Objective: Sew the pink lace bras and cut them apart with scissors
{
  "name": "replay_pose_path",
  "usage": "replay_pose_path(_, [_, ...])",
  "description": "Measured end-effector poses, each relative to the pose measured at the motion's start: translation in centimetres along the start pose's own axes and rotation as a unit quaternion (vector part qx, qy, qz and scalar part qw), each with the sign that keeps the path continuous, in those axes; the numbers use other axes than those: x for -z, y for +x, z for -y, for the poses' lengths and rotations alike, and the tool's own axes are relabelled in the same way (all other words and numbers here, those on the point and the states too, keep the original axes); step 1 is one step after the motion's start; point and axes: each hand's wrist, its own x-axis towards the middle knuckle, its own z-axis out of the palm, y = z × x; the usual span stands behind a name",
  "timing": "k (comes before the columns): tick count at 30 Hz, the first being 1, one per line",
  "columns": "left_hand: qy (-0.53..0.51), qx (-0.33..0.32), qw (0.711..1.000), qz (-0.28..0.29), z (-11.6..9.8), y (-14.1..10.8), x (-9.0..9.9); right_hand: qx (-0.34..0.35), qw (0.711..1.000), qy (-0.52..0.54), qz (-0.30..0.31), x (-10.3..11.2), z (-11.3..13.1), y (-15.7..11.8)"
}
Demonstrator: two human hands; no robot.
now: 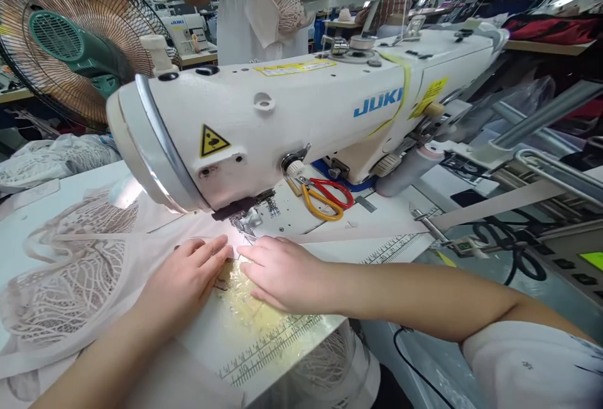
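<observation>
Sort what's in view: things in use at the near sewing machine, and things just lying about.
In use:
machine
lace garment, beside the left hand
strip, apparently feeding in from the right

Lying about:
orange scissors
red scissors
cloth pile, untouched

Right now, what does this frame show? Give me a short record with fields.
Machine: white JUKI sewing machine
Left hand: resting on pale fabric near the needle area
Right hand: beside the left, over a yellowish patch
Garment: pale lace, on the table
Tools: orange handle loop, red handle loop
Background: fan; person holding cloth
</observation>
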Motion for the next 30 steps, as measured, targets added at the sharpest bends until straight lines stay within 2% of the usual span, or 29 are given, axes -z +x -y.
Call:
replay_pose_path(4, [0.016, -0.003, 1.000, 0.013, 0.8, -0.1, 0.0, -0.004, 1.000, 0.004, -0.009, -0.2, -0.1, 0.0])
replay_pose_path(9, [0.008, -0.013, 1.000, 0.028, 1.3, 0.0, 0.2, 0.006, 0.998, 0.063, -0.003, 0.0, -0.7, -0.6])
replay_pose_path(16, [0.016, -0.023, 0.998, 0.049, 1.7, -0.2, 0.1, -0.044, 0.991, 0.098, -0.084, 0.4, -1.5, -1.0])
replay_pose_path(24, [0.012, -0.036, 0.998, 0.043, 2.0, -0.2, -0.1, -0.043, 0.987, 0.105, -0.110, 0.4, -1.4, -1.1])
replay_pose_path(30, [0.050, -0.023, 0.997, 0.062, 3.6, -0.3, -0.3, -0.034, 0.985, 0.109, -0.130, 0.2, -1.3, -1.0])
